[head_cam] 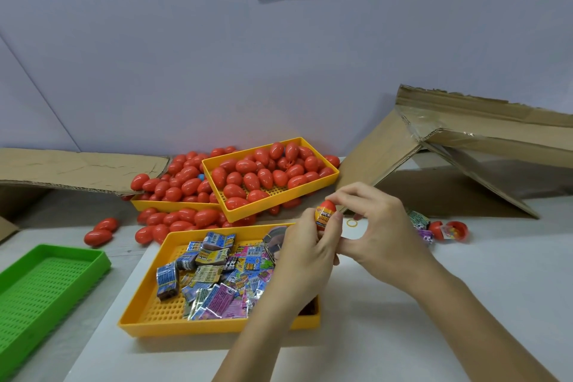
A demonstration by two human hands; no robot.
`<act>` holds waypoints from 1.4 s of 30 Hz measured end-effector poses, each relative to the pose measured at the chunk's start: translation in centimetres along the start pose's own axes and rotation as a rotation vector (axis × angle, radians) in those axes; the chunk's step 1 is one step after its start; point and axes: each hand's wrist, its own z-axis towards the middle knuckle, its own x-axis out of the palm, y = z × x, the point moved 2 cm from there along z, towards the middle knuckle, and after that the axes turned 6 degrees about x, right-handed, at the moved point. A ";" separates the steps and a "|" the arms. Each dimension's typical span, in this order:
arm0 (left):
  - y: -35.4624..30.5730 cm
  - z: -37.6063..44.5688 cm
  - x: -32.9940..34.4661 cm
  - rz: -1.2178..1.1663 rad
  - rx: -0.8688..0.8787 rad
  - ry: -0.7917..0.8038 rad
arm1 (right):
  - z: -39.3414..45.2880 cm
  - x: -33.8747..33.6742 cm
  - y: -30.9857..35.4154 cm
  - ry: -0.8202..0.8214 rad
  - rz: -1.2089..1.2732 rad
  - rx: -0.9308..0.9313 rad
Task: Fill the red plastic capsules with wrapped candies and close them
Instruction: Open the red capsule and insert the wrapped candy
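Both hands meet above the table's middle around one red capsule (pixel 328 206) that has an orange wrapped candy (pixel 323 216) sticking out of it. My left hand (pixel 310 245) grips the capsule's lower part with the candy. My right hand (pixel 376 226) pinches the red top half with thumb and fingers. Below them a yellow tray (pixel 145 316) holds several wrapped candies (pixel 217 276). A second yellow tray (pixel 328 181) behind is heaped with closed red capsules (pixel 263 175). An open capsule (pixel 451 231) with candy inside lies to the right.
A green perforated tray (pixel 46 285) sits at the left. More red capsules (pixel 173 183) pile over another yellow tray and spill onto the table. Cardboard flaps stand at back left (pixel 77 167) and right (pixel 465 146). A yellow rubber band (pixel 352 223) and loose candies (pixel 420 223) lie beyond my right hand.
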 end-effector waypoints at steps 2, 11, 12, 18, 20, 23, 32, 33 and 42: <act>0.0 0.0 0.1 -0.004 -0.003 -0.017 | -0.1 0.1 0.1 -0.008 -0.020 -0.016; 0.2 0.0 0.3 -0.024 -0.001 -0.026 | -0.2 0.7 -0.1 -0.016 -0.073 -0.015; 0.1 0.0 0.3 -0.057 -0.007 -0.022 | -0.2 0.5 -0.2 -0.017 -0.046 -0.011; 0.0 0.4 -0.3 -0.777 -0.279 -0.019 | 0.1 -0.4 -0.2 -0.022 0.135 0.083; 0.0 0.3 -0.3 -0.878 -0.299 0.014 | 0.1 -0.6 -0.1 -0.011 0.159 0.095; 0.0 0.3 -0.3 -0.965 -0.332 0.026 | 0.1 -0.6 -0.1 0.003 0.212 0.117; 0.5 0.4 -0.7 -0.849 -0.280 -0.081 | 0.0 -0.3 -1.0 -0.010 0.098 0.124; 0.6 0.4 -0.6 -0.854 -0.278 -0.073 | 0.0 -0.1 -1.0 -0.012 0.103 0.121; 0.6 0.3 -0.1 -1.101 -0.379 -0.079 | -0.1 0.3 -0.5 -0.015 0.219 0.129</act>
